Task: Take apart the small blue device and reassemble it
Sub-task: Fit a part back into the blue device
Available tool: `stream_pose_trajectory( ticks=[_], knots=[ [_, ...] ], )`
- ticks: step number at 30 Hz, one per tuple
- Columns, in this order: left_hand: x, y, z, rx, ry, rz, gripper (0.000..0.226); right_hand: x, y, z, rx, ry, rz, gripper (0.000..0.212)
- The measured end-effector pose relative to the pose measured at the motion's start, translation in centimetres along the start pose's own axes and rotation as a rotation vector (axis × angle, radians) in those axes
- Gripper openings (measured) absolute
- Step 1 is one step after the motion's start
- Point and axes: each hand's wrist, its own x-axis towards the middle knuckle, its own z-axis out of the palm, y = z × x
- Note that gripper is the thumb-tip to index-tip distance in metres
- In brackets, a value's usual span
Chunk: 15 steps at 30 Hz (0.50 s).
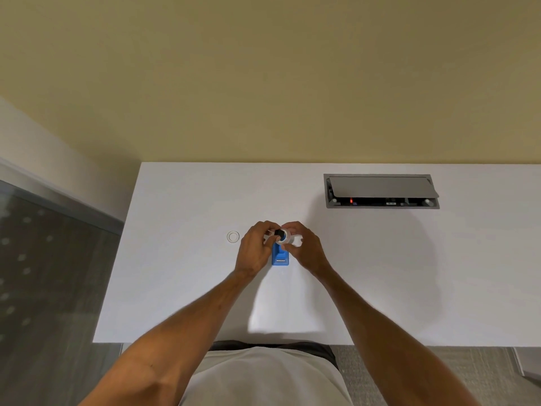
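Note:
The small blue device [280, 257] lies on the white table [187, 288], its near end showing a small silver slot. Both hands meet over its far end. My left hand [255, 249] pinches a small black part [278, 232] at the fingertips. My right hand [304, 247] grips a white round piece [286, 237] with a blue centre, pressed against the black part. Whether these pieces are still attached to the blue body is hidden by my fingers. A clear ring [233, 237] lies flat on the table just left of my left hand.
A grey cable hatch [380, 191] with its lid ajar and a red light inside is set into the table at the far right. A beige wall runs behind the table. A glass partition [44, 273] stands to the left.

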Motion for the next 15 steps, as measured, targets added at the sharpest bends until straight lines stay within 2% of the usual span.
stream_pose_trajectory(
  ticks=[15],
  knots=[
    [-0.10,-0.44,0.11,0.165,-0.055,0.038,0.026,-0.12,-0.22,0.15,-0.052,-0.047,0.037,0.041]
  ],
)
